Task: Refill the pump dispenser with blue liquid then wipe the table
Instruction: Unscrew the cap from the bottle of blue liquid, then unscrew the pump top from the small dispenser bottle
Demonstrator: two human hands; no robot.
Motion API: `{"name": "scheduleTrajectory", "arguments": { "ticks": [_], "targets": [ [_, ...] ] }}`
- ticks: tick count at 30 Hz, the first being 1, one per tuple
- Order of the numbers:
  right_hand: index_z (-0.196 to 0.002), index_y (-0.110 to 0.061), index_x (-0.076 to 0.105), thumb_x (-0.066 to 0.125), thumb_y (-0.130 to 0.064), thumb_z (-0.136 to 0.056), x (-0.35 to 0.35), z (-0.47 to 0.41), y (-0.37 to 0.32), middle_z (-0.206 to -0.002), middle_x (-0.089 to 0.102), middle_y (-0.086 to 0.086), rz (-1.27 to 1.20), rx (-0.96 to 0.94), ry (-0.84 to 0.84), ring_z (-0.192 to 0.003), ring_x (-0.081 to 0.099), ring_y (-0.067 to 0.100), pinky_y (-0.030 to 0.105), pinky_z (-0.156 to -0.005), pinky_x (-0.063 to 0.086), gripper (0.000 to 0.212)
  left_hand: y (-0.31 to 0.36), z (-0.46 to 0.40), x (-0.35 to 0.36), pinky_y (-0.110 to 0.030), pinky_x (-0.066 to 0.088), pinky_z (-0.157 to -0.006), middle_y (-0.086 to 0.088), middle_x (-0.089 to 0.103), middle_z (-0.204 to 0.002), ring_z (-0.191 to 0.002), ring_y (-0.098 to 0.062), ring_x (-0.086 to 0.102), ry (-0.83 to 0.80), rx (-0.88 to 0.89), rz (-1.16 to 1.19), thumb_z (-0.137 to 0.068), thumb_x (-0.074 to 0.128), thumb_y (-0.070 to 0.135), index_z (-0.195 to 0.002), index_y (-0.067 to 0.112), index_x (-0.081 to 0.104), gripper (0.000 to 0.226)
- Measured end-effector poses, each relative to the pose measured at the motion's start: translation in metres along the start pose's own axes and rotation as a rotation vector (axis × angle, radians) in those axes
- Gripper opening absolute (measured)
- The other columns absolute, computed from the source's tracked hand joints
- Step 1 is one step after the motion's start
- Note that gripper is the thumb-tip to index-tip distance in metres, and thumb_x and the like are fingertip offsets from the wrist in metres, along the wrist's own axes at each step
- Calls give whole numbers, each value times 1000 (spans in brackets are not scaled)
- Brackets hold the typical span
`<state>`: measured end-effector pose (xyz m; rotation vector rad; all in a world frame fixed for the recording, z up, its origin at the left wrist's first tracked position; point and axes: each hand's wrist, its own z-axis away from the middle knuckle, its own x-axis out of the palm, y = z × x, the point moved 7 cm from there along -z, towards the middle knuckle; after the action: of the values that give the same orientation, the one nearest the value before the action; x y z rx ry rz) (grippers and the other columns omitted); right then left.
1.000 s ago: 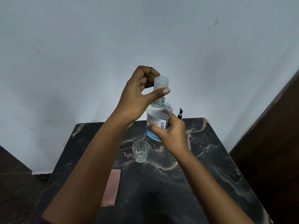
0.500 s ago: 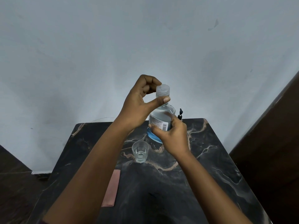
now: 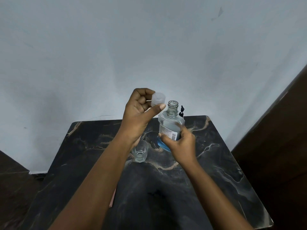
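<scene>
We saw, furthest left on the dark marbled table (image 3: pixel 224 171), a thin pink strip (image 3: pixel 113 199) lying flat near the front edge, almost wholly hidden under our left forearm, too little of it showing to tell what it was; just right of it, further back, stood a small clear glass (image 3: pixel 140 151), upright, with a little clear liquid at its bottom; above the glass our left hand (image 3: pixel 138 117) was raised off the table, its fingers curled and its thumb stretched out, pinching a translucent white cap (image 3: pixel 158 99) between thumb and fingers; the cap was off and held just left of the bottle's mouth, apart from it; next came the clear bottle (image 3: pixel 171 125), held above the table and tipped slightly back, its threaded neck open, blue liquid showing at its lower end; a white label with a barcode faced us, its print too small to read, so no brand could be made out; our right hand (image 3: pixel 180 143) gripped the bottle's lower body, fingers and thumb wrapped round it; just behind the bottle's shoulder, to its right, a black pump head (image 3: pixel 181 111) stuck up, the rest of the dispenser hidden behind the bottle; a pale wall (image 3: pixel 149 47) rose behind the table.
</scene>
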<state>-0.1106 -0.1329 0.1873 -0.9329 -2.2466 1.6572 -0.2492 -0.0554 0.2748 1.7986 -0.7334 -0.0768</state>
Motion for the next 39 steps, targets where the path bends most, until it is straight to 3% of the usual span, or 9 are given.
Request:
{"name": "scheduleTrajectory", "arguments": {
  "ticks": [5,8,11,14,17,20,24,28,39],
  "targets": [
    [-99,-26,67,85,-13,-70,-14,9,45,-84,74,-2,42,95,41,-76,72,17,43,-71,61,36,-64,29,-14,-24,56,-82,4,69,-98,-93,-9,66,-3,-189,-149,-81,76,11,-103,26,64,30],
    [-99,-23,69,85,-16,-69,-21,18,72,-81,72,-11,56,129,74,-74,71,6,36,-69,61,35,-115,54,-21,-19,53,-76,4,70,-94,-89,-9,65,-48,-346,-295,-81,76,8,-102,24,67,28],
    [-98,-26,69,85,-23,-68,-28,30,99,-76,72,-16,70,170,81,-72,70,2,29,-67,60,34,-163,80,-27,-14,50,-74,-7,65,-107,-88,-11,64,-84,-449,-515,-78,79,7,-105,15,68,30],
    [-92,-31,68,86,-24,-70,-33,42,124,-77,73,-19,54,195,85,-72,70,0,18,-64,56,29,-203,103,-32,-25,54,-86,-13,57,-116,-97,-22,63,-108,-502,-695,-75,80,7,-107,13,68,35],
    [-87,-39,65,86,-26,-70,-36,56,146,-79,72,-23,58,236,85,-73,69,-2,12,-63,53,30,-231,122,-35,-34,53,-91,-8,53,-110,-99,-23,60,-96,-511,-819,-73,80,7,-110,12,64,41],
    [-94,-35,67,86,-23,-70,-37,67,175,-84,73,-15,44,290,68,-79,70,0,14,-68,54,32,-253,133,-35,-34,52,-87,-2,55,-108,-94,-17,58,-75,-507,-894,-71,79,5,-107,13,59,43],
    [-112,-19,69,87,-21,-70,-30,72,205,-95,74,-10,58,359,-10,-89,70,2,26,-80,57,45,-275,134,-36,-39,52,-83,1,56,-109,-96,-21,60,-78,-527,-995,-71,77,6,-99,17,61,35],
    [-115,-17,68,87,-18,-69,-25,72,226,-100,75,-4,47,400,-61,-93,71,10,33,-84,57,50,-291,131,-36,-42,53,-85,1,57,-114,-104,-21,59,-108,-525,-1071,-77,74,10,-106,20,64,33],
    [-98,-32,66,87,-7,-67,-21,73,224,-84,72,-25,-6,441,-95,-83,67,-10,3,-69,47,46,-300,135,-36,-38,50,-86,0,57,-118,-111,-19,54,-114,-483,-1131,-83,70,14,-116,18,62,35]
  ]
}}
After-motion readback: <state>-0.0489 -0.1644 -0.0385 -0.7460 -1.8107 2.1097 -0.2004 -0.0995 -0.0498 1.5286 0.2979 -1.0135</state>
